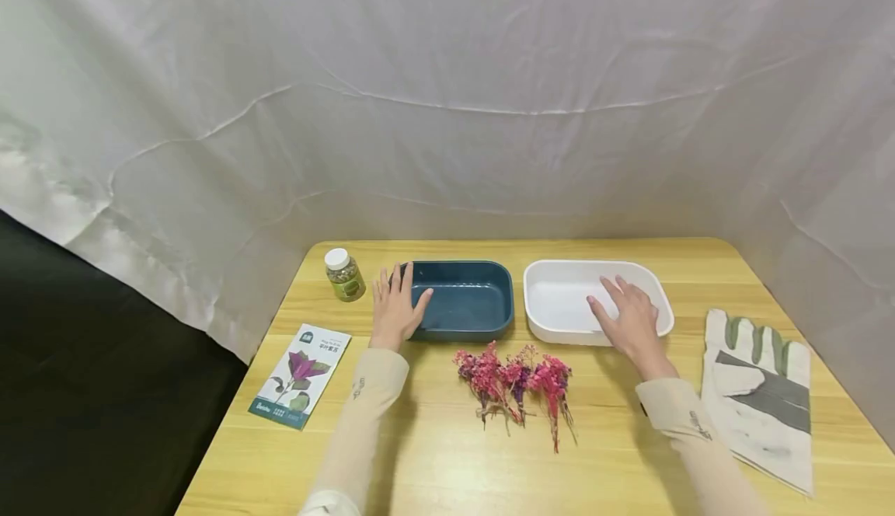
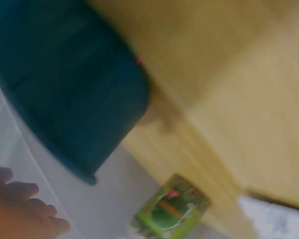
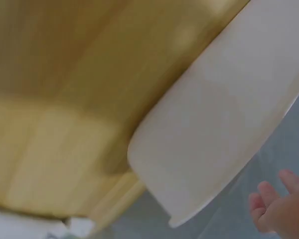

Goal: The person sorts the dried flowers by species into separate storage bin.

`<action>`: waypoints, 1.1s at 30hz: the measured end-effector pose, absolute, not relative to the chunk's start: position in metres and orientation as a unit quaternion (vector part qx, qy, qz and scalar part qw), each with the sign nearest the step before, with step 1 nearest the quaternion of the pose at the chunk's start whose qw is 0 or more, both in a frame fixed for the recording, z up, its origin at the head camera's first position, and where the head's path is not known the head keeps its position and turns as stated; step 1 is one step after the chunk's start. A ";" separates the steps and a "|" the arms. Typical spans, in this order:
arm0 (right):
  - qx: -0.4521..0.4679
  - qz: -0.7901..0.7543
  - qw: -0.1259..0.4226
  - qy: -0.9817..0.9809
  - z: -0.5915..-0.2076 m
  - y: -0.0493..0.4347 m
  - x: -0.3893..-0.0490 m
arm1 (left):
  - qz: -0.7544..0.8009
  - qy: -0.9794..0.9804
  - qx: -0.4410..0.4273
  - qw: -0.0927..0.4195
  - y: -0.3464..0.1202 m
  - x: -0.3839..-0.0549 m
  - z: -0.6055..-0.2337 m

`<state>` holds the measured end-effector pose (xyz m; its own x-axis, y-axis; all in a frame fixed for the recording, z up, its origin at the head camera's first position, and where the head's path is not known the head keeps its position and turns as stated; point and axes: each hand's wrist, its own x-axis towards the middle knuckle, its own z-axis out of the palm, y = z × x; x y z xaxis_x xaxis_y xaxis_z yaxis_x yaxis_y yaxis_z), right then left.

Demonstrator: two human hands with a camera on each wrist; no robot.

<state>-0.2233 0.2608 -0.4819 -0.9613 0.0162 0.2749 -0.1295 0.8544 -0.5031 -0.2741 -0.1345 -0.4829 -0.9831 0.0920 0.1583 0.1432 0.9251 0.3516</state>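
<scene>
My left hand (image 1: 395,312) is over the left end of a dark blue rectangular dish (image 1: 467,302), fingers spread and nothing in its grasp. My right hand (image 1: 632,320) hovers over the right part of a white dish (image 1: 562,298) of similar shape, its fingers loosely extended. Both dishes stand side by side on the wooden table. In the left wrist view the blue dish (image 2: 74,84) fills the upper left, with my fingers beyond its rim. The right wrist view shows the white dish's side (image 3: 204,124) close up, my fingers (image 3: 271,199) apart from its rim.
Pink and purple dried flower bunches (image 1: 517,380) lie in front of the dishes. A white-capped jar (image 1: 345,275) and a flower-printed packet (image 1: 301,376) are at the left. Work gloves (image 1: 758,399) lie at the right. Grey-white curtain (image 1: 489,151) encloses the back and sides.
</scene>
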 end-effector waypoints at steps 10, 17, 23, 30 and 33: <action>0.040 0.370 0.127 -0.919 -0.495 0.230 -0.190 | -0.280 -0.958 -0.006 0.063 -0.141 -0.264 -0.497; 0.015 0.430 0.139 -0.892 -0.504 0.212 -0.160 | -0.334 -0.937 0.031 0.098 -0.143 -0.258 -0.503; -0.024 0.496 0.097 -0.862 -0.507 0.201 -0.135 | -0.402 -0.909 0.049 0.101 -0.143 -0.253 -0.508; -0.064 0.521 0.019 -0.851 -0.504 0.194 -0.107 | -0.496 -0.858 0.072 0.114 -0.140 -0.247 -0.510; -0.079 0.527 -0.023 -0.846 -0.504 0.192 -0.098 | -0.515 -0.844 0.080 0.127 -0.141 -0.244 -0.514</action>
<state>-0.0978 0.1921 -0.5039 -0.9863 0.1097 -0.1234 0.1592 0.4321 -0.8877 -0.2439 -0.1406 -0.5137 -0.9551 -0.2652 0.1322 -0.0041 0.4577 0.8891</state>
